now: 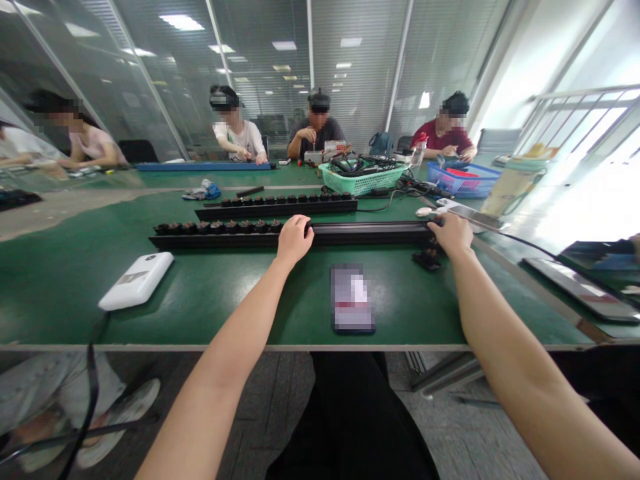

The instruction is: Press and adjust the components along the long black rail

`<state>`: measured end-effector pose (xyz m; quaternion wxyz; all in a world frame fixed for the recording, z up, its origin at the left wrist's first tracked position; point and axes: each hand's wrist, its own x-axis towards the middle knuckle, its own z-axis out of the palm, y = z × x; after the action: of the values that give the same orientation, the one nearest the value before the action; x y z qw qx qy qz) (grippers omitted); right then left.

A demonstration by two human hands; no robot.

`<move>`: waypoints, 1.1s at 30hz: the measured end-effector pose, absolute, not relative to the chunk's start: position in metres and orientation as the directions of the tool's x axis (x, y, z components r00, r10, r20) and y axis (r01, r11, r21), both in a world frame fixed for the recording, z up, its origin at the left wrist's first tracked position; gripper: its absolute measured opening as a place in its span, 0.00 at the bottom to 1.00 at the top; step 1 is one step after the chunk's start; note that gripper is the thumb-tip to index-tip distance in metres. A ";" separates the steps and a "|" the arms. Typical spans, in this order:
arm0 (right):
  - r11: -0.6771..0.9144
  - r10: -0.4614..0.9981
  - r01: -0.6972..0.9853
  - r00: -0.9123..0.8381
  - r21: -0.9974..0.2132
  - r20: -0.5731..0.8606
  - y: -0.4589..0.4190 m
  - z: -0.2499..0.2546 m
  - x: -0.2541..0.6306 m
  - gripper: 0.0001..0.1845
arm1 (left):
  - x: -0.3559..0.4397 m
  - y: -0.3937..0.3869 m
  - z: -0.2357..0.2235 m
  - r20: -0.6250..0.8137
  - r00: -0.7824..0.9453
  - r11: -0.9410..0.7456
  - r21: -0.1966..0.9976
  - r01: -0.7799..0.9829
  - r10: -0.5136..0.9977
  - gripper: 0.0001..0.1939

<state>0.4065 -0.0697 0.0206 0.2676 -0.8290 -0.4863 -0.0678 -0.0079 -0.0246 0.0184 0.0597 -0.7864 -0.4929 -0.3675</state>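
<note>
head view: the single worn camera is looking forward and down from the person's head, sitting close above the near edge of the green desk (320,347). the person's left hand (295,240) and right hand (453,233) are appearing in the middle of the frame, with the forearms (215,347) entering from the bottom corners, while the person's black trousers (350,417) are filling the lower edge. the wide frame is also taking in seated co-workers (317,127) well apart across the desk and a glass partition (260,73) behind them, its upright lines leaning toward the frame edges.
</note>
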 end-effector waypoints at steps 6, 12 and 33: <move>-0.384 0.765 0.831 0.530 -0.401 0.366 -0.068 0.020 0.407 0.18 | -0.008 -0.024 0.018 0.645 0.246 -0.512 0.262 0.818 0.723 0.15; -0.386 0.762 0.834 0.529 -0.394 0.373 -0.067 0.018 0.408 0.18 | -0.008 -0.025 0.018 0.639 0.245 -0.513 0.272 0.814 0.729 0.16; -0.417 0.750 0.834 0.541 -0.362 0.381 -0.069 0.018 0.405 0.21 | -0.008 -0.024 0.017 0.643 0.243 -0.512 0.269 0.816 0.726 0.16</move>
<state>0.4051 -0.0691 0.0179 0.2614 -0.8378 -0.4725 -0.0801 -0.0080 -0.0237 0.0174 0.0605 -0.7860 -0.4904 -0.3715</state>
